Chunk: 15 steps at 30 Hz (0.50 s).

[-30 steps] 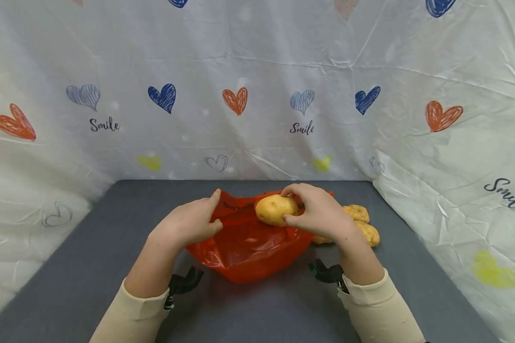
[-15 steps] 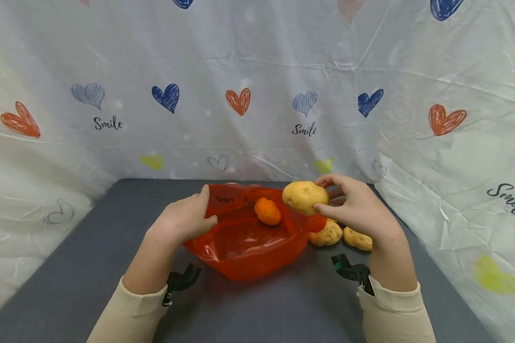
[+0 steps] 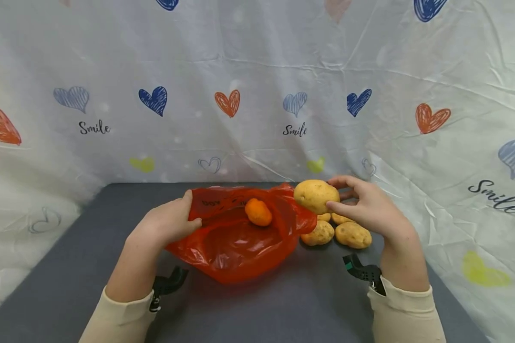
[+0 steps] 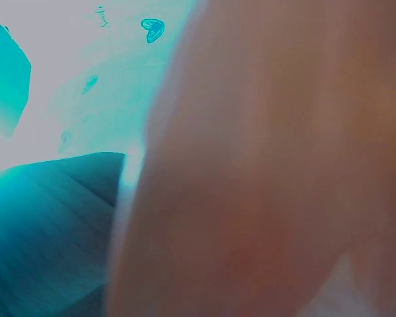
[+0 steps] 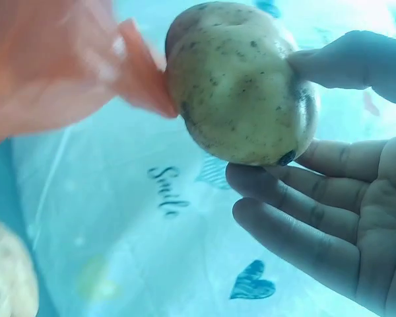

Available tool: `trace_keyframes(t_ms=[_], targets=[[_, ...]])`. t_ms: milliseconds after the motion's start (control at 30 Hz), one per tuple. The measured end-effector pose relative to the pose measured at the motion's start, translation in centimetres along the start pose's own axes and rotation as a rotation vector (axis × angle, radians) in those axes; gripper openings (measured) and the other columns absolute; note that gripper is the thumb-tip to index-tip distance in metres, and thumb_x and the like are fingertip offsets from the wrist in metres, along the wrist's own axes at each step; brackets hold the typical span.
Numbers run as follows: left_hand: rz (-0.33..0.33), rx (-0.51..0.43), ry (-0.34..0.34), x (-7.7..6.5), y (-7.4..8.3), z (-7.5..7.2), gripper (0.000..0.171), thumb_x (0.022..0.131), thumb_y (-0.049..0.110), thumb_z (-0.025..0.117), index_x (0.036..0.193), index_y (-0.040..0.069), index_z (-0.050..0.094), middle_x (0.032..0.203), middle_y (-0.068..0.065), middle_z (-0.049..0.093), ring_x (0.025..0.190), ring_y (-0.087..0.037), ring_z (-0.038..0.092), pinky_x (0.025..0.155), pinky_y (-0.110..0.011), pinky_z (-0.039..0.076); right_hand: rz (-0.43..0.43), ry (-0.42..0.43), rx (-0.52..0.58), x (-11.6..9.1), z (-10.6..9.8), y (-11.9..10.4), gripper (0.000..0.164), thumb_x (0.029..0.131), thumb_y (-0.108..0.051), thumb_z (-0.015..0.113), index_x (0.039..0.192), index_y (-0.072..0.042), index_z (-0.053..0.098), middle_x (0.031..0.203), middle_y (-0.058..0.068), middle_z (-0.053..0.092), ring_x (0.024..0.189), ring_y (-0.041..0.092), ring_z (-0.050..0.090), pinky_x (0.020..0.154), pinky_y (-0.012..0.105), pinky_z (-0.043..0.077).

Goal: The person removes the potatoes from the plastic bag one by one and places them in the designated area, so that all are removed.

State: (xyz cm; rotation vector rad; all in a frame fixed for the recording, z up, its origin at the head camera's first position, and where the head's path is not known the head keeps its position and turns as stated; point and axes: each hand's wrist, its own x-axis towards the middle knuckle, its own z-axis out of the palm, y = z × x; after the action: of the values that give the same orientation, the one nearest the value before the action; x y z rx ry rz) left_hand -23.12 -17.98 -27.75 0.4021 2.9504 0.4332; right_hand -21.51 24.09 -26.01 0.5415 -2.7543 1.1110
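My left hand (image 3: 165, 223) grips the left edge of a red plastic bag (image 3: 236, 262), thumb on the near side, holding its mouth wide. Inside the bag lies an orange tangerine (image 3: 258, 212) against the back wall. At the bag's right edge, my right hand (image 3: 371, 208) pinches a yellow potato (image 3: 315, 196) between thumb and fingers, raised above the table. The right wrist view shows this potato (image 5: 241, 82) with dark specks, the bag (image 5: 53, 72) right beside it. In the left wrist view, blurred skin (image 4: 264, 158) covers most of the picture and the bag is hidden.
Several more potatoes (image 3: 353, 235) lie on the dark grey table (image 3: 257, 319) just right of the bag, below the right hand. Behind and to the right hangs a white sheet (image 3: 257, 57) printed with hearts.
My right hand has carried the potato rightward from over the bag to its right edge, uncovering the tangerine. My left hand has drawn the bag's left edge further left.
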Motion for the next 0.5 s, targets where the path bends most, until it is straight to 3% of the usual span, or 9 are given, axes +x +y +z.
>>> trace_keyframes(t_ms=[200, 500], targets=[[-0.014, -0.024, -0.006, -0.2, 0.1, 0.3, 0.089, 0.098, 0.031, 0.065, 0.156, -0.015, 0.016, 0.151, -0.031, 0.044, 0.129, -0.043, 0.053, 0.103, -0.061, 0.045, 0.008, -0.084, -0.036, -0.7, 0.2, 2.1, 0.047, 0.093, -0.031, 0.078, 0.132, -0.009, 0.062, 0.118, 0.008, 0.068, 0.104, 0.024, 0.068, 0.078, 0.035, 0.057], [-0.035, -0.006, 0.018, -0.1, -0.3, 0.3, 0.089, 0.098, 0.030, 0.064, 0.155, -0.017, 0.015, 0.152, -0.033, 0.042, 0.129, -0.044, 0.053, 0.102, -0.062, 0.045, 0.044, -0.203, 0.007, -0.8, 0.0, 4.1, 0.041, 0.089, -0.029, 0.081, 0.122, -0.009, 0.067, 0.119, 0.007, 0.066, 0.097, 0.021, 0.068, 0.072, 0.034, 0.056]])
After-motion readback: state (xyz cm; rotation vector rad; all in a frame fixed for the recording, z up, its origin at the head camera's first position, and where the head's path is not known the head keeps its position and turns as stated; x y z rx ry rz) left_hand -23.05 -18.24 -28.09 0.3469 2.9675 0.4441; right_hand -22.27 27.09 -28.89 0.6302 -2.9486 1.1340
